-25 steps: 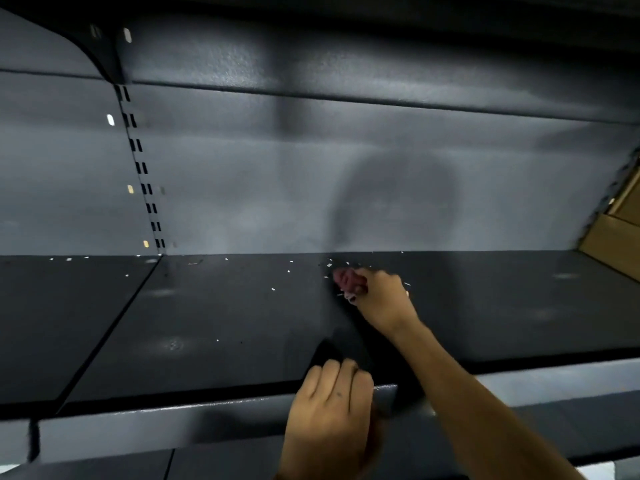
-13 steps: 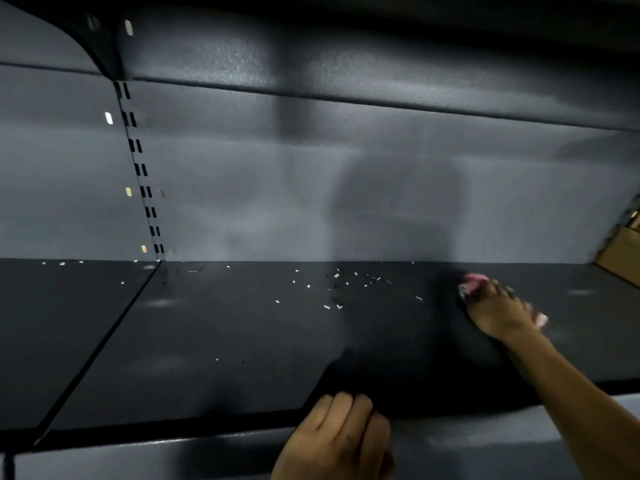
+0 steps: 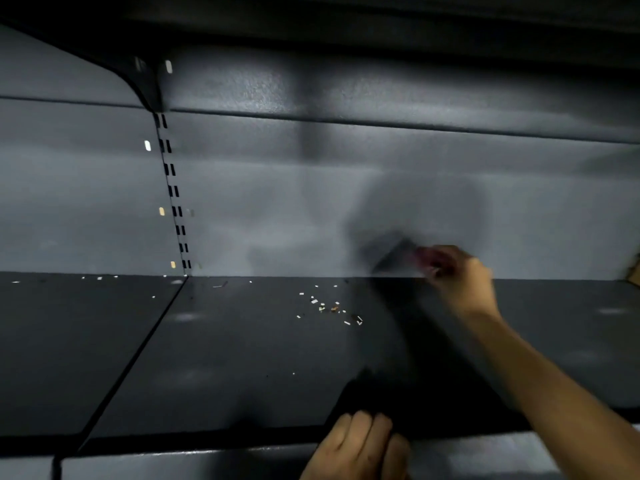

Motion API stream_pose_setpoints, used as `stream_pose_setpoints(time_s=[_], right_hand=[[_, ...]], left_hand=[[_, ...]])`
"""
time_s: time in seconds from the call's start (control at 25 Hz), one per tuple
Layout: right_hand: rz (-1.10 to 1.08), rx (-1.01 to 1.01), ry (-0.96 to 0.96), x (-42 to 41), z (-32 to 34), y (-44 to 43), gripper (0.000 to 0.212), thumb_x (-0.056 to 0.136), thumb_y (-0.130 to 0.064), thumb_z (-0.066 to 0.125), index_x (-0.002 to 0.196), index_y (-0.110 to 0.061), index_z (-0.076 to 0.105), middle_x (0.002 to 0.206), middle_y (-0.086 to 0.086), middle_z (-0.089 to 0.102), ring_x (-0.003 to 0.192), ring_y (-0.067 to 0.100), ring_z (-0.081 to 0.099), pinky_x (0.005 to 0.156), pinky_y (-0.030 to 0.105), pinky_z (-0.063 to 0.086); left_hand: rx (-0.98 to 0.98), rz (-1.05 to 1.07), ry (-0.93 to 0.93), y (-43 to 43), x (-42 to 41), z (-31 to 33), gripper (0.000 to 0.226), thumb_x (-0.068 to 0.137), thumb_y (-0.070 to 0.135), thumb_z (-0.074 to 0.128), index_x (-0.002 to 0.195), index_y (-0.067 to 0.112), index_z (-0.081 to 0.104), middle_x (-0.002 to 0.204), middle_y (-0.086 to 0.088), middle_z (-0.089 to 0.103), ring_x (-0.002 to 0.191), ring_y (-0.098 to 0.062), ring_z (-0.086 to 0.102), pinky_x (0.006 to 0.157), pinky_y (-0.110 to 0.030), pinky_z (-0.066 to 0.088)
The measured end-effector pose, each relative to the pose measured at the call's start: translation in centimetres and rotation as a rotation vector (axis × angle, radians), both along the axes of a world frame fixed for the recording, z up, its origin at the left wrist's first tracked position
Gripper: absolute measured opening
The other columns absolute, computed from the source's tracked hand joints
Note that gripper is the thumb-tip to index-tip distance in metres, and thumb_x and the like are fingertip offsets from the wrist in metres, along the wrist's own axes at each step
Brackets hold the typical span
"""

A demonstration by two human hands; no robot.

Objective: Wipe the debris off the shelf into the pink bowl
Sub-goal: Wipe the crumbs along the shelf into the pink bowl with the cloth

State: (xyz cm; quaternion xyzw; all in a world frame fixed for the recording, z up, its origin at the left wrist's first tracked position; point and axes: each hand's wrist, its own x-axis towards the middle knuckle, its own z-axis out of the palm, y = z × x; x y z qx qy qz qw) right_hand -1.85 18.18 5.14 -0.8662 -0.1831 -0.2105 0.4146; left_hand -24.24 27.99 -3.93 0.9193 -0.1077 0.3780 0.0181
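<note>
While the right hand (image 3: 460, 282), motion-blurred near the back wall (image 3: 277, 202), is closed round a small reddish object (image 3: 427, 258), pale debris (image 3: 329, 308) is seen scattered on the dark shelf (image 3: 225, 358) just left of it. The left hand (image 3: 356, 445) is curled at the shelf's front edge; its grip cannot be told.

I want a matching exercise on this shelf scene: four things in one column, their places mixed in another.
1 right hand
2 left hand
3 small pale debris bits
4 black slotted upright strip

A at the front edge of the dark metal shelf
B on the grey back wall, left
C scattered mid-shelf
D near the back wall, gripping a blurred pinkish-red object

Pairs: 1-D, 2-A, 3-C, 4-B
</note>
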Motion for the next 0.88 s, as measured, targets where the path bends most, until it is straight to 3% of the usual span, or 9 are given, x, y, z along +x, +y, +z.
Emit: stream_pose_setpoints(time_s=[0.12,0.2,0.32,0.44,0.56,0.68,0.76,0.84,0.88], right_hand=[[-0.391,-0.376,0.277,4.3,-1.8,-6.5,0.03,0.089,-0.019,0.051,0.117,-0.01,0.059,0.125,0.02,0.06,0.116,0.037,0.055,0.101,0.047,0.04],[-0.397,-0.633,0.423,5.4,-3.4,-8.1,0.041,0.095,-0.022,0.041,0.134,-0.01,0.045,0.143,0.019,0.044,0.131,0.036,0.041,0.112,0.047,0.029],[-0.225,-0.533,0.39,5.7,-3.5,-5.1,0.041,0.095,-0.018,0.043,0.136,-0.014,0.045,0.139,0.015,0.05,0.127,0.033,0.046,0.107,0.04,0.035],[-0.209,-0.493,0.356,3.9,-3.1,-0.2,0.036,0.094,-0.02,0.042,0.129,-0.024,0.052,0.134,0.009,0.056,0.124,0.03,0.049,0.109,0.041,0.027],[-0.119,-0.485,0.29,1.5,-3.4,3.7,0.029,0.089,-0.025,0.051,0.113,-0.034,0.063,0.122,0.002,0.065,0.116,0.026,0.055,0.11,0.048,0.021],[0.213,-0.533,0.259,-1.7,-3.0,9.1,0.031,0.085,-0.012,0.051,0.111,-0.015,0.067,0.118,0.01,0.067,0.114,0.028,0.058,0.099,0.037,0.039],[0.48,-0.289,0.323,-4.2,-2.4,12.1,0.025,0.084,0.003,0.05,0.105,0.012,0.062,0.115,0.037,0.056,0.099,0.036,0.064,0.076,0.029,0.047],[0.518,-0.002,0.339,-5.2,-1.5,10.9,0.025,0.085,0.009,0.05,0.106,0.02,0.056,0.086,0.01,0.058,0.076,0.021,0.067,0.065,0.017,0.05],[0.513,0.095,0.341,-4.7,-1.6,8.9,0.024,0.086,0.007,0.054,0.107,0.012,0.062,0.096,0.018,0.068,0.081,0.017,0.067,0.072,0.016,0.054]], left_hand=[[-0.002,-0.009,0.087,-0.1,-0.1,0.3,0.008,0.079,0.02,0.046,0.073,0.025,0.044,0.07,0.011,0.058,0.062,-0.006,0.056,0.069,-0.017,0.044],[-0.032,-0.009,0.12,-0.3,-0.1,-0.3,0.01,0.082,0.022,0.043,0.075,0.028,0.045,0.073,0.014,0.059,0.067,-0.001,0.053,0.074,-0.016,0.039],[-0.123,0.056,0.214,-0.5,0.3,0.5,0.032,0.095,0.029,0.024,0.077,0.033,0.05,0.069,0.021,0.062,0.067,0.01,0.054,0.074,-0.011,0.039],[-0.018,0.052,0.176,-0.2,0.2,1.3,0.01,0.074,0.039,0.054,0.078,0.029,0.055,0.071,0.018,0.066,0.07,0.001,0.06,0.077,-0.012,0.042],[0.033,-0.001,0.078,0.0,-0.4,1.5,0.011,0.074,0.027,0.049,0.079,0.021,0.041,0.068,0.009,0.063,0.065,-0.009,0.061,0.078,-0.02,0.049],[0.096,0.055,-0.026,0.0,-0.3,1.6,0.008,0.082,0.014,0.042,0.076,0.018,0.039,0.064,0.005,0.063,0.058,-0.012,0.058,0.075,-0.021,0.044],[0.073,0.086,-0.074,-0.1,-0.3,1.3,0.022,0.091,0.008,0.031,0.072,0.018,0.038,0.062,0.005,0.062,0.054,-0.012,0.054,0.069,-0.02,0.043],[0.06,0.093,-0.094,0.0,-0.6,0.6,0.032,0.093,0.01,0.028,0.068,0.02,0.046,0.063,0.005,0.063,0.054,-0.012,0.054,0.064,-0.019,0.045],[0.058,0.077,-0.085,0.0,-0.6,0.3,0.039,0.093,0.009,0.028,0.064,0.022,0.051,0.063,0.006,0.062,0.054,-0.012,0.053,0.062,-0.019,0.046]])
